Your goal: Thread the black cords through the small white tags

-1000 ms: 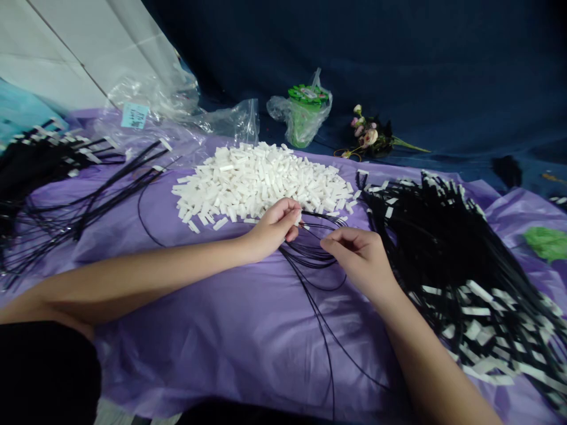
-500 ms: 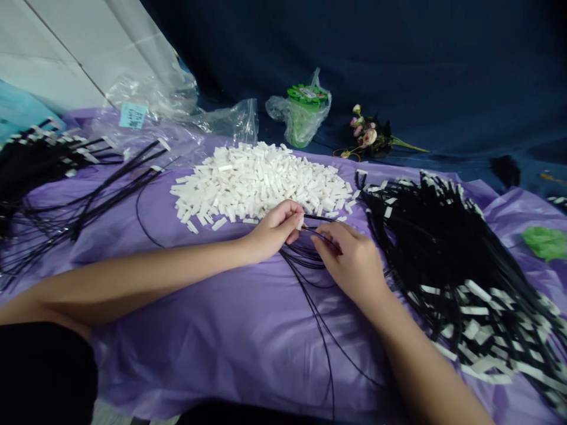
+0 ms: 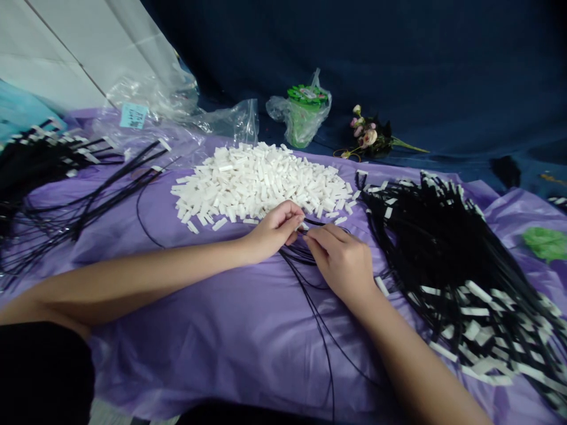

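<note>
My left hand, its thumb and fingers closed in a pinch, holds a small white connector at the front edge of a heap of white connectors. Close to its right, my right hand pinches a thin black wire, its fingertips almost touching those of my left hand. Several black wires run beneath both hands and trail toward the front edge of the purple sheet. The wire ends between the fingertips are too small to make out.
A large bundle of black wires with white ends lies on the right. Another wire bundle is at the left. Behind the heap are clear plastic bags, a green cup in plastic and artificial flowers.
My right hand has moved left, closer to my left hand, and its fingers have drawn together. My left hand has stayed in nearly the same place.
</note>
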`<state>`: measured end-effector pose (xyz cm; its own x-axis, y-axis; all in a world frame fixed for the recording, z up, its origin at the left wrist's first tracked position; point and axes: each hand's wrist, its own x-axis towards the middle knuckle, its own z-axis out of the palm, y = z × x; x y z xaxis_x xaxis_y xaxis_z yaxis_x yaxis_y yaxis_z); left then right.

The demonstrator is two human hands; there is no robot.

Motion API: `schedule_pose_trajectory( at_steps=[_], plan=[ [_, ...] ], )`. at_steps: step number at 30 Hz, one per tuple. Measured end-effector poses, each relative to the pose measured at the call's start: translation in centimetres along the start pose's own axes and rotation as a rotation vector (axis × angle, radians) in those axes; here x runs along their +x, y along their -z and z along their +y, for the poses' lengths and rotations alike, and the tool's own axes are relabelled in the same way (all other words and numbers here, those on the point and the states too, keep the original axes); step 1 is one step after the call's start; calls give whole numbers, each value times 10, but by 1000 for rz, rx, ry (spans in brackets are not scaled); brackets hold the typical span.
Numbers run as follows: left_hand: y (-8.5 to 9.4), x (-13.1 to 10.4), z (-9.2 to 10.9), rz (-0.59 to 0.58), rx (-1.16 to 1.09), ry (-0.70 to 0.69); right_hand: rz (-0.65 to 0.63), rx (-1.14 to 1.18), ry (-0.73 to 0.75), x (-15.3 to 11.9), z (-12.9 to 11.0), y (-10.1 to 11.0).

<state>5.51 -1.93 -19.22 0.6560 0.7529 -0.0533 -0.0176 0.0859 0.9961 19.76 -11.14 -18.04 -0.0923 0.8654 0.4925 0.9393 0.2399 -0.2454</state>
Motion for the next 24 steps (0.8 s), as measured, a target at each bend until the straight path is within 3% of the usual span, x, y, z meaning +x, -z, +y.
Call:
schedule_pose_trajectory(
  at_steps=[13,18,24],
  plan=[
    [0,0,-3,-15,-93,-43,-2,55,-89,0,1,3],
    [1,3,-8,20,-180,-36,30,325,-136,-1,10,15],
    [2,5,-1,128,-307,27,-181,677,-279,-2,30,46]
  ],
)
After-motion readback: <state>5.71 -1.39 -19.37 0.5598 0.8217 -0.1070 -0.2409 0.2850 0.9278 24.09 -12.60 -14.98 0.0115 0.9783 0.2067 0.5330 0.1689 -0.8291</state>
